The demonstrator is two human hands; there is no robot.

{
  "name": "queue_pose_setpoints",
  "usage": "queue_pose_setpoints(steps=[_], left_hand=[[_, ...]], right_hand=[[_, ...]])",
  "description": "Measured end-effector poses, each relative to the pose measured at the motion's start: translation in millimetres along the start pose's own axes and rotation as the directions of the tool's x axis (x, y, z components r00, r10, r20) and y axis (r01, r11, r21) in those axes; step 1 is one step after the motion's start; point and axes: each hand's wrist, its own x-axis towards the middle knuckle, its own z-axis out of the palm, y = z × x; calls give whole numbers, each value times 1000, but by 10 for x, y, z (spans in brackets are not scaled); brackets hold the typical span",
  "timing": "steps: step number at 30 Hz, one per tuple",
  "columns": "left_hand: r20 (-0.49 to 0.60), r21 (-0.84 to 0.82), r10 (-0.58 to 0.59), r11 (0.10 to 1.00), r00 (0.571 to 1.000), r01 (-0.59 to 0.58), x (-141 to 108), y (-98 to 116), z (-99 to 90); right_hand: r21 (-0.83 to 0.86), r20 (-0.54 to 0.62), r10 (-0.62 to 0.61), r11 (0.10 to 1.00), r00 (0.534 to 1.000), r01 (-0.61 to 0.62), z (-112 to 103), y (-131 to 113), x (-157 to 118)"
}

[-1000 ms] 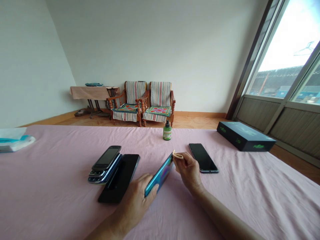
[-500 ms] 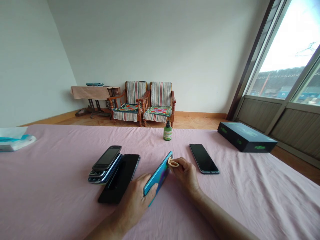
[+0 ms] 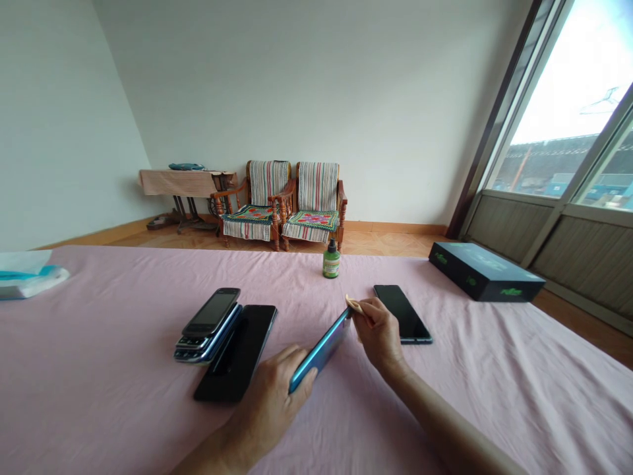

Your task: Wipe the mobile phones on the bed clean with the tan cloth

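A blue smartphone (image 3: 322, 349) is tilted on its edge in my left hand (image 3: 271, 389), which closes round its near end. My right hand (image 3: 383, 333) pinches a small cream cloth (image 3: 353, 304) against the phone's far end. To the left of my left hand lies a large black phone (image 3: 242, 359), face up. Partly resting on it is a stack of several phones, topped by a dark older phone (image 3: 212, 312). Just beyond my right wrist another black smartphone (image 3: 403, 313) lies flat, its near-left part hidden by the hand.
A green bottle (image 3: 331, 260) with a black top stands near the far edge of the pink sheet (image 3: 123, 330). On the right is a black box (image 3: 487, 270); at far left, a white and blue packet (image 3: 30, 277). Two wooden armchairs (image 3: 314, 198) stand beyond.
The blue phone has turned, its far end swinging right and its back facing me less. My right hand and the cloth have moved slightly right and up, to the phone's end.
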Motion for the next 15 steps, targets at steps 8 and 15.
queue_pose_setpoints(steps=[8, 15], left_hand=[[-32, -168, -86, 983, 996, 79, -10, -48, 3], [10, -481, -270, 843, 963, 242, 43, -126, 13]], right_hand=[[-85, 165, 29, 996, 986, -15, 31, 124, -35], [-79, 155, 96, 993, 983, -84, -97, 109, 5]])
